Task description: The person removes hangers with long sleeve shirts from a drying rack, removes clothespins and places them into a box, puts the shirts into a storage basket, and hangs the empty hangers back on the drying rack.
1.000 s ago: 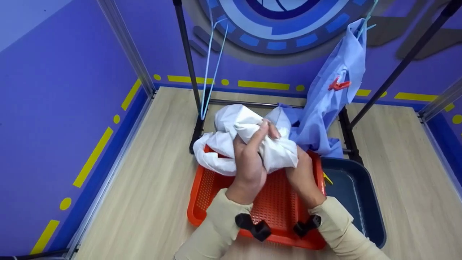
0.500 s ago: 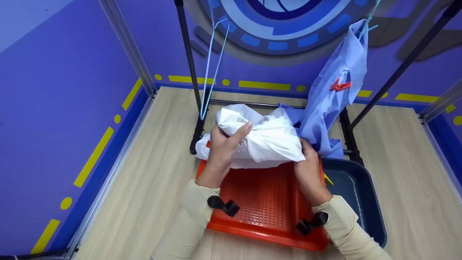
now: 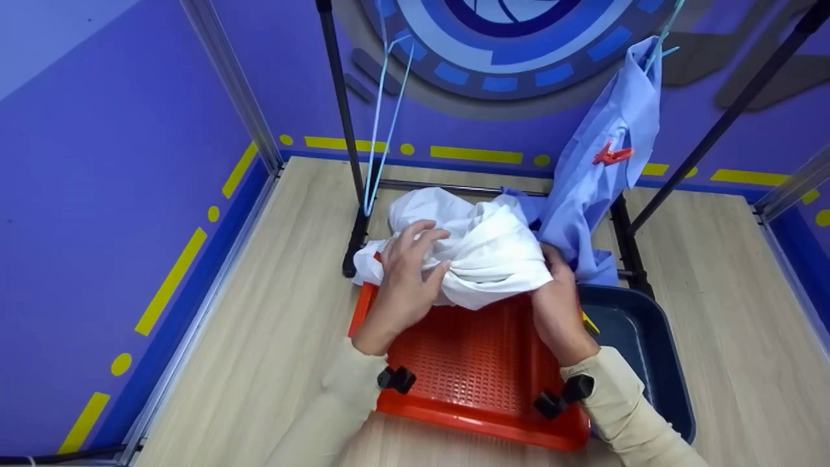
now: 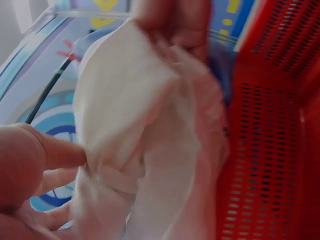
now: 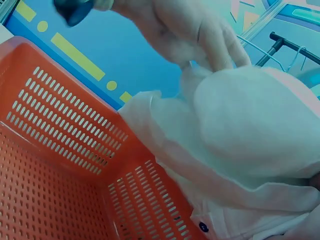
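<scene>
A crumpled white shirt (image 3: 496, 250) lies bunched over the far side of the red plastic basket (image 3: 473, 418); a dark button (image 5: 203, 226) shows on it in the right wrist view. My right hand (image 3: 559, 305) grips the shirt's near right corner, its fingertips partly hidden by cloth. On the left side, my left hand (image 3: 408, 279) has its fingers loosely spread over the fabric, thumb apart. In the left wrist view, the left fingers (image 4: 62, 155) touch a fold of the shirt (image 4: 150, 115).
Behind the basket stands a black rack (image 3: 347, 123) with an empty light blue hanger (image 3: 373, 155). A blue garment (image 3: 600, 136) with a red clothespin (image 3: 611, 154) hangs at the right. Beside the basket sits a dark tray (image 3: 671, 370), a yellow piece (image 3: 590, 323) at its edge.
My left hand has moved left, away from the right hand, and its fingers have loosened from the cloth. The right hand has shifted slightly right, and the bunched shirt has spread wider.
</scene>
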The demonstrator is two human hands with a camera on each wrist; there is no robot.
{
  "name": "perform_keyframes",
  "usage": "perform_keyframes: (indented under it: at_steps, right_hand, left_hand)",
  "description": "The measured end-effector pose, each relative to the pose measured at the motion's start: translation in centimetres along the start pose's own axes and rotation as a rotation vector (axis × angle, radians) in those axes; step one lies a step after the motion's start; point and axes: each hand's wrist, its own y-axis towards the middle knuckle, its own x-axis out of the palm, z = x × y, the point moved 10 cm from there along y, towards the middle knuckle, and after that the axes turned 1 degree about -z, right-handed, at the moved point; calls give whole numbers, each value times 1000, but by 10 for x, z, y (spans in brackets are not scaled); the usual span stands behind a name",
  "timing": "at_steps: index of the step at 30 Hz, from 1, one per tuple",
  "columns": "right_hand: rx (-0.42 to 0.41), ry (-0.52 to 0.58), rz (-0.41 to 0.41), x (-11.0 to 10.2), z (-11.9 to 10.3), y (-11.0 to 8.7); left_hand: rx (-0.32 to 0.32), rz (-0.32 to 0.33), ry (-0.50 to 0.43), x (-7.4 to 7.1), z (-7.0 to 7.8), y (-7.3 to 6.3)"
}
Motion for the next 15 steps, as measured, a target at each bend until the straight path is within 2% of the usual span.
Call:
perform_keyframes:
  at_steps: [3, 7, 10, 12, 15]
  right_hand:
    - [2, 5, -4, 2, -1, 0]
    - [0, 39, 8, 1, 1, -1]
    - [13, 59, 9, 1, 3, -1]
    - [22, 58, -5, 2, 3, -1]
    - [13, 55, -23, 4, 1, -1]
  left_hand:
    - [67, -27, -1, 12, 10, -7]
    - [171, -81, -128, 28, 22, -14]
    - [201, -110, -201, 34, 25, -16]
    - [214, -120, -178, 36, 27, -15]
    - [235, -132, -27, 41, 29, -12]
